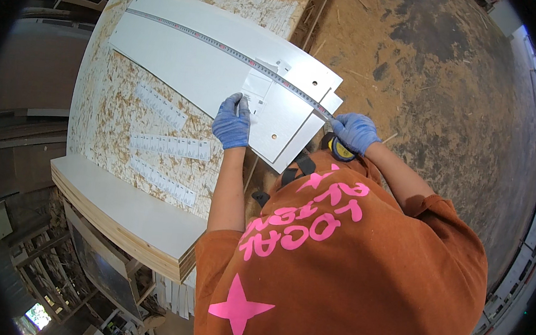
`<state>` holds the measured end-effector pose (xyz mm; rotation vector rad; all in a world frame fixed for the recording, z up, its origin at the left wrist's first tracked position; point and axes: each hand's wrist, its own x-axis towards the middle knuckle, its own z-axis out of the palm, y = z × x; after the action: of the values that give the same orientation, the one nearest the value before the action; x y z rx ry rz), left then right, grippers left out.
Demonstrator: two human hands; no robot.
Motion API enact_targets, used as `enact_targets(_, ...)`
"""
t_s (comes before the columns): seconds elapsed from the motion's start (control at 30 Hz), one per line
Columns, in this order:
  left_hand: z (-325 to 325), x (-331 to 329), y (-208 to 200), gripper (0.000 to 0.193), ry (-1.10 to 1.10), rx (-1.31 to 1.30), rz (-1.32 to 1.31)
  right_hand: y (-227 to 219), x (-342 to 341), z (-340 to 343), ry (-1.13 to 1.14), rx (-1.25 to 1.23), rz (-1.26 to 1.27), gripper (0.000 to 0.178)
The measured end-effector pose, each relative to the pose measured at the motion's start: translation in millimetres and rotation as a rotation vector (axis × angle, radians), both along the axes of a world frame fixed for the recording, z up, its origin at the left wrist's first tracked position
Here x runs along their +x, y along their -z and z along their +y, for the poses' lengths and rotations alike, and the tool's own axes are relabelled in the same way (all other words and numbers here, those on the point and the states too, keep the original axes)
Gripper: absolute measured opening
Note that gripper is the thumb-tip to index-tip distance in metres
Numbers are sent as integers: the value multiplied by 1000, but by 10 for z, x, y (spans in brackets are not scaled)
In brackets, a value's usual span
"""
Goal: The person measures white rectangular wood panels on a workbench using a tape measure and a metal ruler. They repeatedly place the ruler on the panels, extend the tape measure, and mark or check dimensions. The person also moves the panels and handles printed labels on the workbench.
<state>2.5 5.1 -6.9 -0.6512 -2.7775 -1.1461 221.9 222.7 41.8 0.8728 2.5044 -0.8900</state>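
Note:
A long white board point(183, 50) lies slanting across the chipboard-topped table, with holes near its right end. Along it runs the pulled-out blade of a tape measure point(227, 49). My right hand point(354, 133), in a blue glove, is closed around the blade's near end, beside the yellow-and-black case point(340, 149). A printed paper sheet point(259, 85) lies on the board under the blade. My gloved left hand point(232, 124) is at the board's near edge, beside this sheet, thumb and fingers drawn together. What they pinch is too small to tell.
Several strips of white labels point(170, 146) lie on the chipboard surface point(106, 107) left of my left hand. A stack of white-faced panels point(126, 203) stands at the near left. Beyond the table's right edge is a stained, dusty floor point(426, 73).

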Motion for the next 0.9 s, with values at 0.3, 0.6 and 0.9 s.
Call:
enact_targets(0.3,20,5,-29,21,3,16,0,1,12,-10,-22,32,27,37)
enact_targets(0.6,18,14,-45,23,0,-5,8,-48,-17,-11,-26,32,-31,38)
enact_targets(0.9,19,23,-82,25,4,-9,-12,-58,-20,-7,-26,20,-30,37)
